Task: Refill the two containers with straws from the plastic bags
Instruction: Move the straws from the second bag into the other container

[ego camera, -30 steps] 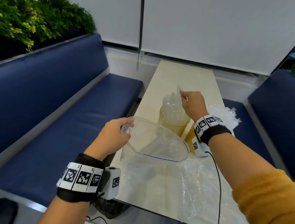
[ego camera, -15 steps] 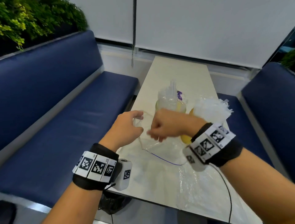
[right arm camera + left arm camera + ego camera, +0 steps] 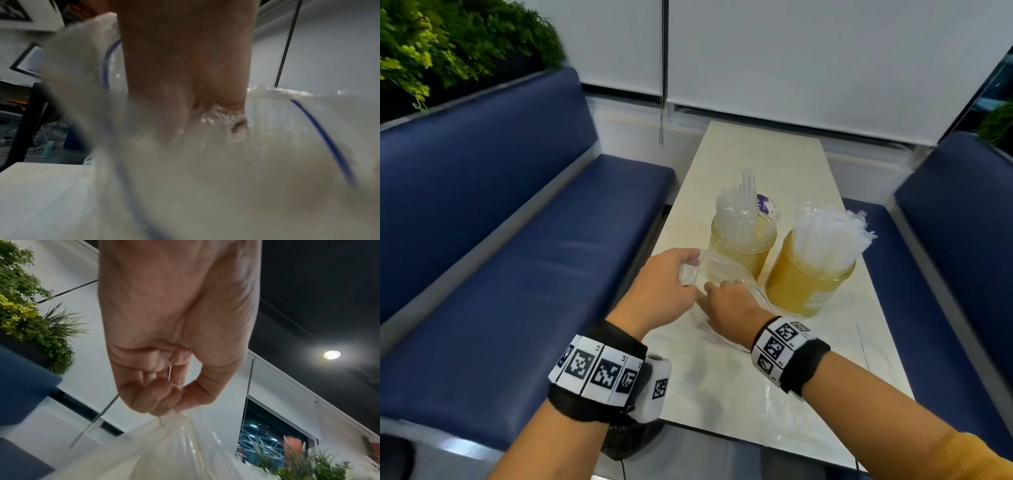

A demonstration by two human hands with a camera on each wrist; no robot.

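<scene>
Right hand (image 3: 732, 301) has dropped from the containers (image 3: 743, 250) into the plastic bag (image 3: 726, 274) at frame centre, grip unclear; left hand (image 3: 664, 291) pinches its rim. Film's light, limp, slippery: hold the hem

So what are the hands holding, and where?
The left hand pinches the clear plastic bag by its rim. The right hand is inside it; its grip is unclear.

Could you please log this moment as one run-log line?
left hand: grips plastic bag rim | right hand: reaching inside bag | both containers hold straws
</scene>
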